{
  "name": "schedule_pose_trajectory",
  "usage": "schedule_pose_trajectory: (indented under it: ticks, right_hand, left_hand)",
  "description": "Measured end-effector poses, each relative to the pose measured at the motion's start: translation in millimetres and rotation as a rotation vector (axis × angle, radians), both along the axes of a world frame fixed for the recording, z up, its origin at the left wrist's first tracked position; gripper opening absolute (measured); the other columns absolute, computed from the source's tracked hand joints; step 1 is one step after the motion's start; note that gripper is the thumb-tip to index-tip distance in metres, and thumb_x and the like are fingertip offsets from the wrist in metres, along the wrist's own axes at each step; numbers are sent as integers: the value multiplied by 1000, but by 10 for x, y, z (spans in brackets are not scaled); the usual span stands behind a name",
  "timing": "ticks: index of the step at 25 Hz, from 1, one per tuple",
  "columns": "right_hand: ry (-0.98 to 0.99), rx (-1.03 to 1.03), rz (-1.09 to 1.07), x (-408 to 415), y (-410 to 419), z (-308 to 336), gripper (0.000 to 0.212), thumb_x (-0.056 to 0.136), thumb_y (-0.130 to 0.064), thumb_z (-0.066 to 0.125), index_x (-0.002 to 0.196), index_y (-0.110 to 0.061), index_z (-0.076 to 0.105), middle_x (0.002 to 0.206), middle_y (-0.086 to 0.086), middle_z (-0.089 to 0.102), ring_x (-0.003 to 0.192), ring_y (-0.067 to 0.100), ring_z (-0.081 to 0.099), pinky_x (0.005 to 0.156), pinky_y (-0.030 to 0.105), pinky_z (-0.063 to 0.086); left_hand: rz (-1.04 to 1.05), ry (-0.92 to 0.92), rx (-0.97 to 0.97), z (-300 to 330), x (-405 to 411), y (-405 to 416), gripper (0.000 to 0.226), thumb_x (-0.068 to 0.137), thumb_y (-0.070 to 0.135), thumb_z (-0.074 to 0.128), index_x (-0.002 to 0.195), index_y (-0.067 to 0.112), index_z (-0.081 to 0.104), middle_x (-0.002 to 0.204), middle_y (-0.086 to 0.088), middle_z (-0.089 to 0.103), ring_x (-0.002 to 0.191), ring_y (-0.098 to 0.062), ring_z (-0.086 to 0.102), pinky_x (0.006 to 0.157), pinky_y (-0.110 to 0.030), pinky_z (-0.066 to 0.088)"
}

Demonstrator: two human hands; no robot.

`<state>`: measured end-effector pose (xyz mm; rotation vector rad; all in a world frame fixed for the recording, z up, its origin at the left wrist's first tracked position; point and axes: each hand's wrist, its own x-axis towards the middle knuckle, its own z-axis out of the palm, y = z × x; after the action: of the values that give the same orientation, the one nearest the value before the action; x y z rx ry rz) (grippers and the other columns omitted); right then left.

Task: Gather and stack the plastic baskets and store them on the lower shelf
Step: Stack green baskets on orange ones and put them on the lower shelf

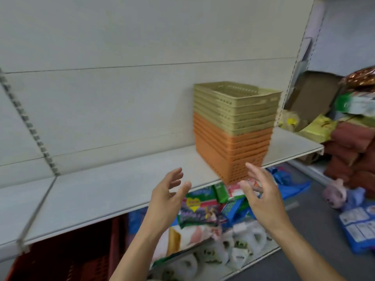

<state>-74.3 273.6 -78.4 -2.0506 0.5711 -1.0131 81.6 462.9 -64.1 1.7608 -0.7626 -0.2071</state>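
Now both hands, the left hand [168,191] and right hand [261,191], hung empty with fingers spread before the basket stack [233,130] on the shelf [121,185]; clasping its opposite sides low looked wisest, lest the beige top tip.

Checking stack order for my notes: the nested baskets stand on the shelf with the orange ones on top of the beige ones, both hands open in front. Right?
Not quite. The head view shows the beige baskets on top of the orange baskets. The rest holds: they stand on the shelf, left hand and right hand open in front.

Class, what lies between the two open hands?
Head view: colourful snack packets on the shelf below show between left hand and right hand; neither holds anything.
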Motion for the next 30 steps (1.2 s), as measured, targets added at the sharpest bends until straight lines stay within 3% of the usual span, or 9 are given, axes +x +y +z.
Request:
schedule_pose_trajectory:
  ticks: [2, 4, 7, 9, 12, 16, 21, 25, 30]
  right_hand:
    - [-25, 31, -29, -86, -502, 166, 48, 93, -25, 58, 139, -31, 44, 133, -5, 49, 120, 2, 50, 85, 15, 45]
    - [-49, 72, -32, -85, -981, 316, 51, 94, -28, 56, 142, -31, 39, 137, -5, 44, 121, 6, 49, 82, 13, 43]
    - [-41, 231, -19, 88, -1525, 511, 56, 96, -38, 50, 147, -32, 30, 148, -3, 34, 125, 9, 42, 101, 30, 38]
    - [10, 367, 45, 257, -1762, 537, 64, 93, -55, 44, 150, -33, 24, 155, -3, 28, 131, 10, 35, 108, 36, 30]
    - [90, 512, 169, 458, -1888, 437, 90, 70, -86, 34, 145, -35, 35, 152, -4, 38, 138, 18, 36, 114, 46, 27]
    - [-38, 517, 247, 453, -1713, 345, 36, 88, -61, 37, 115, -44, 53, 116, -20, 60, 114, 8, 57, 94, 29, 44]
    - [-143, 388, 339, 538, -1512, 305, 51, 94, -40, 51, 142, -38, 33, 121, -28, 59, 113, -9, 54, 82, 6, 45]
    - [-249, 468, 381, 607, -1480, 314, 41, 95, -23, 52, 135, -29, 47, 119, -12, 67, 110, 4, 63, 80, 12, 50]
    - [-315, 521, 338, 619, -1384, 291, 36, 88, -19, 59, 124, -21, 57, 109, -6, 72, 102, 8, 67, 77, 14, 50]
  left_hand:
    - [-10, 37, -37, 161, -141, -508, 44, 94, 29, 62, 137, 25, 53, 128, 8, 63, 112, -1, 60, 79, -7, 50]
    - [-19, 76, -76, 274, -266, -925, 43, 95, 33, 60, 137, 30, 51, 132, 9, 60, 112, 4, 58, 89, -18, 52]
    - [-14, 142, -103, 330, -317, -1367, 56, 94, 46, 57, 146, 31, 42, 145, 11, 51, 123, -2, 55, 106, -39, 48]
    - [-16, 163, -112, 372, -272, -1567, 70, 87, 62, 54, 150, 39, 34, 153, 15, 43, 135, -7, 47, 113, -43, 40]
    - [-9, 268, -134, 421, -158, -1756, 74, 87, 71, 45, 153, 43, 25, 159, 18, 32, 143, -9, 36, 118, -48, 31]
    - [-17, 262, -179, 318, -16, -1812, 73, 80, 81, 42, 147, 53, 29, 151, 15, 47, 135, -8, 49, 113, -50, 39]
    - [-9, 141, -257, 263, 130, -1815, 78, 77, 80, 48, 147, 58, 21, 155, 14, 41, 140, -11, 45, 114, -49, 39]
    - [-51, 149, -258, 238, 161, -1870, 71, 82, 72, 53, 146, 52, 30, 148, 12, 49, 135, -8, 50, 112, -48, 41]
    - [-49, 186, -334, 250, 153, -1766, 56, 91, 43, 59, 143, 37, 43, 134, 9, 63, 124, -9, 60, 107, -48, 46]
